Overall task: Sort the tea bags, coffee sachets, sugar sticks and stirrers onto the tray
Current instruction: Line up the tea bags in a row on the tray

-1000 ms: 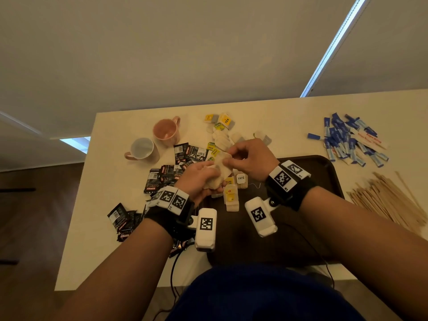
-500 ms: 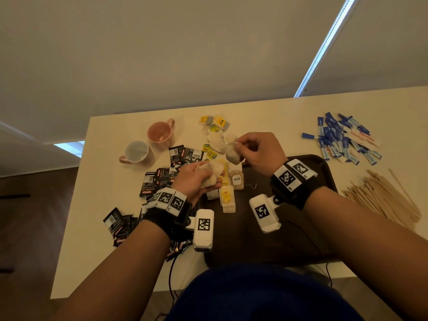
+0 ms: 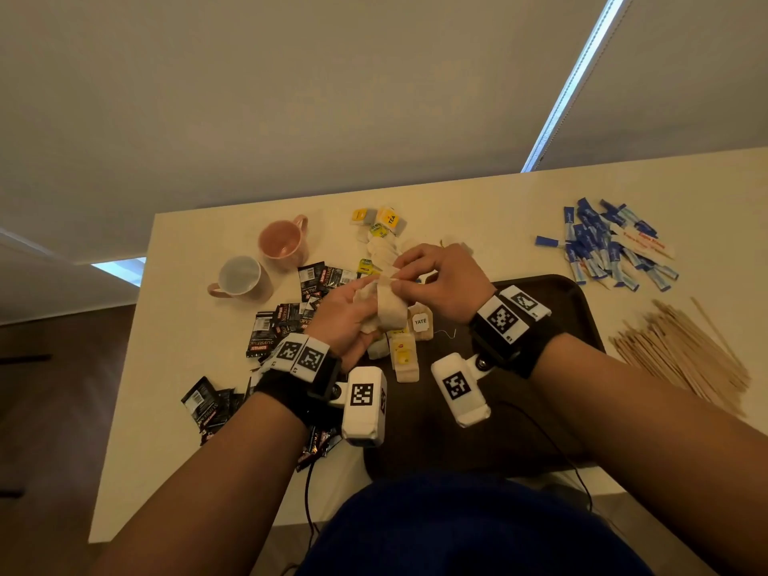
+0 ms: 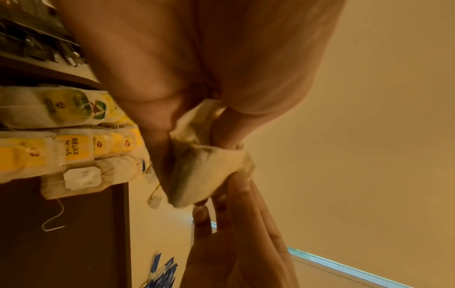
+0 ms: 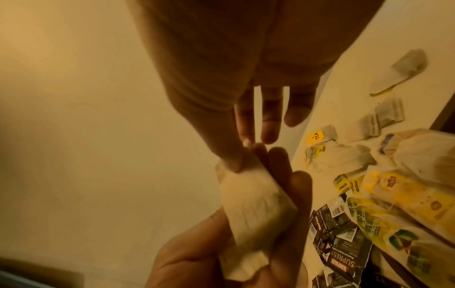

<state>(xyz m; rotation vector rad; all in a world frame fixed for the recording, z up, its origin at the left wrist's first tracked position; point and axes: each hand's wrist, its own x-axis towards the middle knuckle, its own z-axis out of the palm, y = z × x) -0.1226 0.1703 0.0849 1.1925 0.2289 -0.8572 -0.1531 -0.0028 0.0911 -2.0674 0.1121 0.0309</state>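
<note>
My left hand (image 3: 351,311) grips a small bundle of pale tea bags (image 3: 388,311) above the far left corner of the dark brown tray (image 3: 552,297). My right hand (image 3: 398,281) pinches the top edge of one tea bag (image 5: 256,206) between thumb and forefinger, laying it against that bundle. In the left wrist view the bundle (image 4: 204,171) sits between my curled fingers. A short row of tea bags (image 3: 404,353) lies on the tray's left side. More loose tea bags (image 3: 382,226) lie on the table beyond my hands.
Black coffee sachets (image 3: 286,322) lie scattered left of the tray, more of them (image 3: 203,405) near the table's left front. Blue sugar sticks (image 3: 602,247) and wooden stirrers (image 3: 681,351) lie on the right. A pink mug (image 3: 282,241) and a white mug (image 3: 241,278) stand far left.
Half a second ago my right hand held a tea bag apart from the left hand, over the loose pile. It has now brought that bag against the bundle in my left hand.
</note>
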